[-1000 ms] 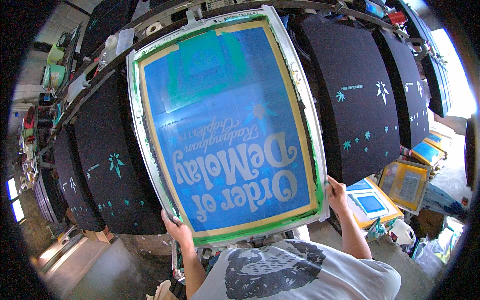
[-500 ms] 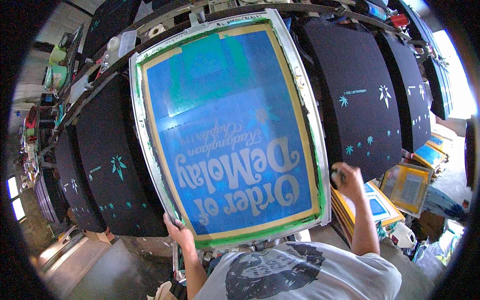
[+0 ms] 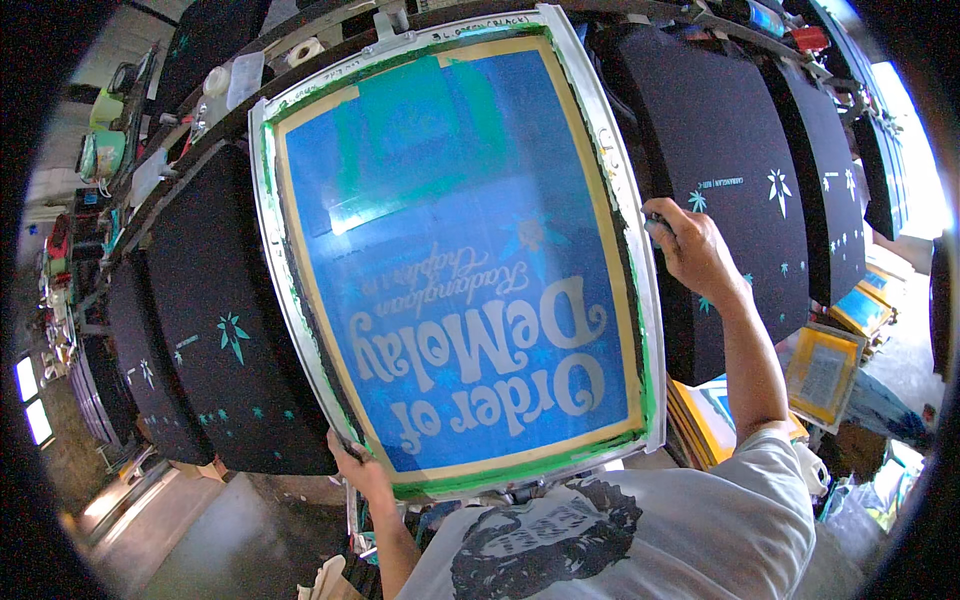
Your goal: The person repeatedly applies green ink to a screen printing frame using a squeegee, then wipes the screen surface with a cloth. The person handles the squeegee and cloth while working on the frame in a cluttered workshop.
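A large screen printing frame (image 3: 648, 345) with a pale metal rim lies tilted in front of me. Its mesh (image 3: 400, 240) is blue, with a teal patch at the far end and pale upside-down lettering nearer me. My left hand (image 3: 362, 470) is closed round the rim at the near left corner. Beside the right rim, about midway along, my right hand (image 3: 693, 245) is curled in a fist. Something small and dark pokes out of its fingers, too hidden to name. Whether that hand touches the rim, I cannot tell.
Black cloth panels with leaf prints stand in rows, one group on the left (image 3: 225, 310) and another on the right (image 3: 715, 130). Framed yellow-edged screens (image 3: 825, 365) are stacked low at the right. A roll of tape (image 3: 306, 52) sits on the rail beyond the frame.
My right hand has moved away from me along the right rim, from near the lower corner to about midway. My left hand keeps its hold on the frame.
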Motion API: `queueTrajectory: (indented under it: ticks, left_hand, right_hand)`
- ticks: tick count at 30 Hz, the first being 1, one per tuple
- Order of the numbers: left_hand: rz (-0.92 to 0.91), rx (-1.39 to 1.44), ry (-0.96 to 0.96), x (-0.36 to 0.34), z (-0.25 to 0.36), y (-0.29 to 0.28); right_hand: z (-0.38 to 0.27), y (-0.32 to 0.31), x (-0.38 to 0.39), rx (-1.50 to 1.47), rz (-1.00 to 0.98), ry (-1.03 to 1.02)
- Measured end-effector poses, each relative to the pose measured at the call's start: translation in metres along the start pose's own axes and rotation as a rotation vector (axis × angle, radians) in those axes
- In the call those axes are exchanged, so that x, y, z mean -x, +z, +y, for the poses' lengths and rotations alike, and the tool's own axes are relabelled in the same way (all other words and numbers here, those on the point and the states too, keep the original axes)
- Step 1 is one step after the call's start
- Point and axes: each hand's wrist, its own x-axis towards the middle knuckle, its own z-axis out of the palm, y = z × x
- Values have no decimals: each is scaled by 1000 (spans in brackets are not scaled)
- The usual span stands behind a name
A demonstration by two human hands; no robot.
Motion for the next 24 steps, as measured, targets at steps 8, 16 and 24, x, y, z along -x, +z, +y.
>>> queueTrajectory:
  ticks: [8,16,24]
  left_hand:
    - [-22,-22,-12,-2,-1,-1]
    - [93,-115,154,-8,16,9]
    - [31,2,494,-82,126,44]
  right_hand:
    - [16,18,57,-85,-29,159]
    - [17,23,87,-176,-2,200]
    - [29,8,41,-313,195,170]
